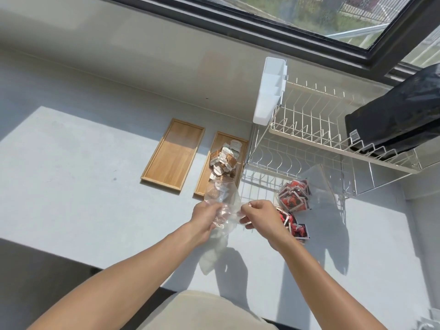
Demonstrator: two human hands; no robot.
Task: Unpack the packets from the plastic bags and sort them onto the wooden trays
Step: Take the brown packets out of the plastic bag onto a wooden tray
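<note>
Hands meet over the pale counter (95, 186), just in front of the wooden tray with packets (202, 182). The left hand (204, 217) is closed on one side of a clear plastic bag (221, 206), and the right hand (259, 217) pinches the other side of the same bag between thumb and fingers. The bag is crumpled between the two hands; its upper end reaches the near end of this tray, and some brown packets (215, 191) are visible through the plastic there. Its lower part hangs down toward the person.

On this tray lies a heap of brown and white packets (225, 158), mostly in the far half. Just to the left of it stands a second wooden tray (173, 153), apart from the first by a narrow gap, with bare wood inside.

To the right of the tray with packets stands a wire dish rack (309, 144) with a white plastic holder (271, 91) on its left end and a black bag (392, 115) resting on its upper level. In front of the rack, near the right hand, another clear bag (319, 182) lies with red and black packets (294, 196); a few more of them lie just beside the right wrist.
</note>
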